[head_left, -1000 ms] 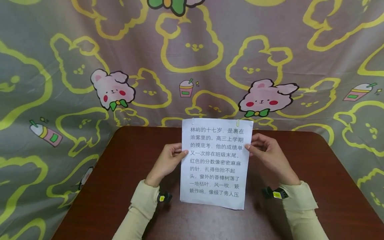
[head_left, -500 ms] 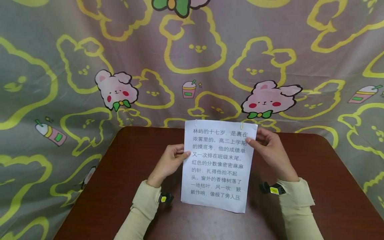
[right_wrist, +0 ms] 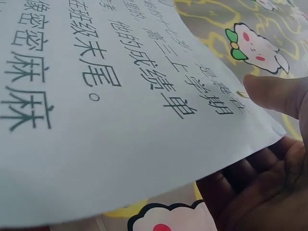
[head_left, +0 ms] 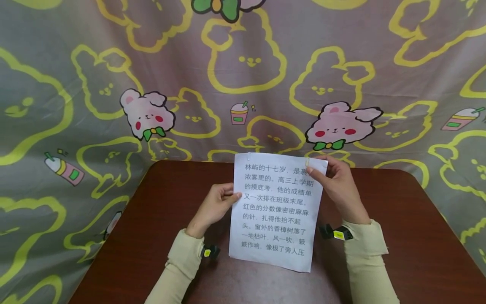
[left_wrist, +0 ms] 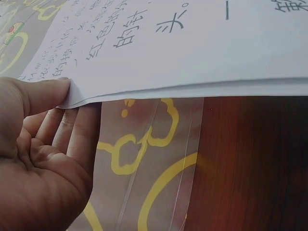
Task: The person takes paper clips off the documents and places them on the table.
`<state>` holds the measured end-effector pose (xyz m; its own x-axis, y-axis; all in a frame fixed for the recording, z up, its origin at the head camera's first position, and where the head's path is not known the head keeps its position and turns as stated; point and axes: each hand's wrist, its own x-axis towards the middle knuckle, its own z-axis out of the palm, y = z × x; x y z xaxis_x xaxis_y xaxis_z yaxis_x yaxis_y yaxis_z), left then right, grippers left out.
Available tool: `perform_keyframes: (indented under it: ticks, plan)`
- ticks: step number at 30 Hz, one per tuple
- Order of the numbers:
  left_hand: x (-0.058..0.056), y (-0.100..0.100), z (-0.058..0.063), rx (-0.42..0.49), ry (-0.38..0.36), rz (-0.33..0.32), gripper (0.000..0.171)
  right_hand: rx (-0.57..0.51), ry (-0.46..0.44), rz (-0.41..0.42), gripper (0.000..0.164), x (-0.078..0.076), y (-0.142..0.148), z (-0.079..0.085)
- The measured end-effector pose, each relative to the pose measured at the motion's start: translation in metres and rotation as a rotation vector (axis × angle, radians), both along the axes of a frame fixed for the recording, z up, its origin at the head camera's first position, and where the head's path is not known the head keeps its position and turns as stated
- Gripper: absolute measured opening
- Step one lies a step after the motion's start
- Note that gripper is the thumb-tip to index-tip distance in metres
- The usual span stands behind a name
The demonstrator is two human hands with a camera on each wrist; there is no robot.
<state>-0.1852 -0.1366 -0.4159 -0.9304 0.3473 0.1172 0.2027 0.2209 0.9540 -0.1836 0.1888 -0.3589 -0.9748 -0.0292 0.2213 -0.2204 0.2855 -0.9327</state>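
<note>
A small stack of white printed sheets (head_left: 275, 215) is held up, tilted toward me, with large Chinese text on its front. My left hand (head_left: 215, 207) pinches its left edge, thumb in front and fingers behind; in the left wrist view more than one paper layer shows along that edge. At the upper right corner my right hand (head_left: 343, 188) pinches the sheets, its thumb tip right at a yellow paper clip (head_left: 307, 162). That clip (right_wrist: 242, 94) is partly hidden by the thumb in the right wrist view. A pale paper clip (head_left: 248, 156) sits at the top left.
A dark reddish-brown table (head_left: 152, 228) with rounded far corners lies beneath the sheets. Behind it hangs a grey curtain (head_left: 262, 71) printed with yellow outlines, bunnies and drink cups. A dark camera (head_left: 336, 233) is strapped on each wrist.
My right hand has slid up the right edge to the top corner, bringing its thumb to the yellow clip. My left hand keeps its hold; the sheets have tilted slightly.
</note>
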Motion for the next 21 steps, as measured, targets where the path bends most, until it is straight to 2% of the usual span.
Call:
perform_keyframes:
  ticks: [21]
  plan:
    - [0.0001, 0.0016, -0.0004, -0.015, 0.005, -0.006, 0.029, -0.021, 0.03, -0.006, 0.033, -0.0012, -0.0003, 0.0013]
